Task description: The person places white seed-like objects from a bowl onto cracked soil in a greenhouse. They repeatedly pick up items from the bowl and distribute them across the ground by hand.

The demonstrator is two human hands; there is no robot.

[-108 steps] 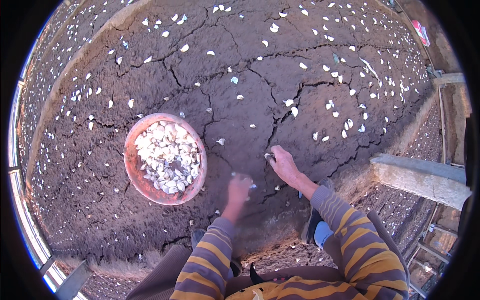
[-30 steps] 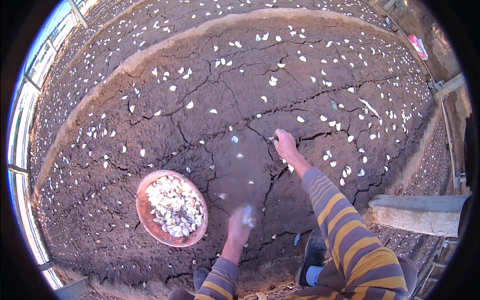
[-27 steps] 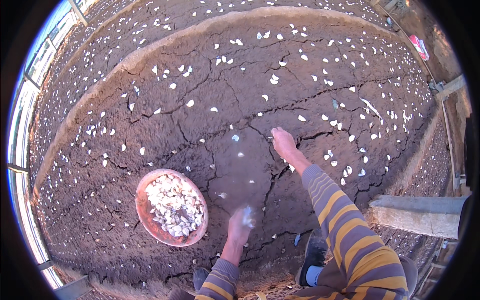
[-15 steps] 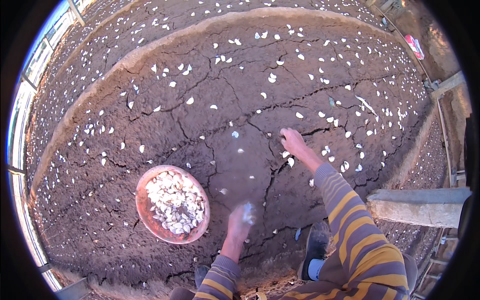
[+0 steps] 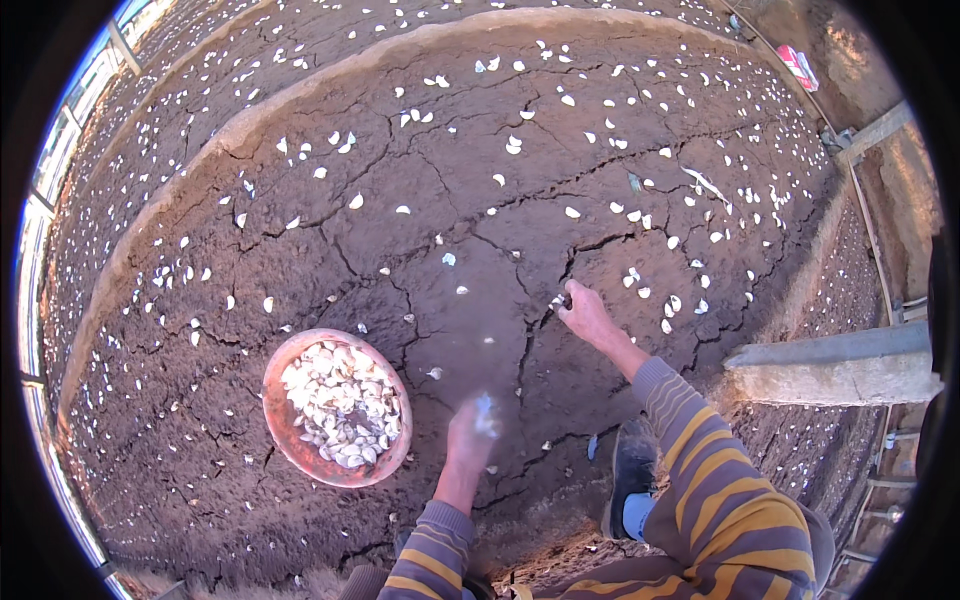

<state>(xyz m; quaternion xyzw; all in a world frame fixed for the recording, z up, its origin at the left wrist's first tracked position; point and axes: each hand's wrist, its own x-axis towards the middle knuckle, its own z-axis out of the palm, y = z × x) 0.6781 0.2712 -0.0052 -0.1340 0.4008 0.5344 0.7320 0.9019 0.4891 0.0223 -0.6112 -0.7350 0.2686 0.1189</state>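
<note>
My right hand (image 5: 592, 318) reaches down to the soil right of the middle, its thumb and fingers pinched at a small pale garlic clove (image 5: 558, 300) beside a crack. Low in the middle hovers my left hand (image 5: 468, 432), knuckles up. A bright whitish blur covers its fingertips, so what they hold, if anything, is hidden. Left of that hand, a worn reddish shallow bowl (image 5: 281, 432) rests on the soil. Whitish garlic cloves (image 5: 340, 390) fill much of it, with a darker bare patch near its middle.
Many cloves are scattered over the cracked brown soil bed (image 5: 430, 330). A raised earth ridge (image 5: 300, 88) curves along the far side. At right stand a concrete post (image 5: 830, 368) and a red-and-white packet (image 5: 797, 67). My dark shoe (image 5: 630, 470) is below my right hand.
The view has shifted slightly, so the ground appears moved left and up. My right hand has come down and back toward me, onto a clove by the crack. My left hand stays low.
</note>
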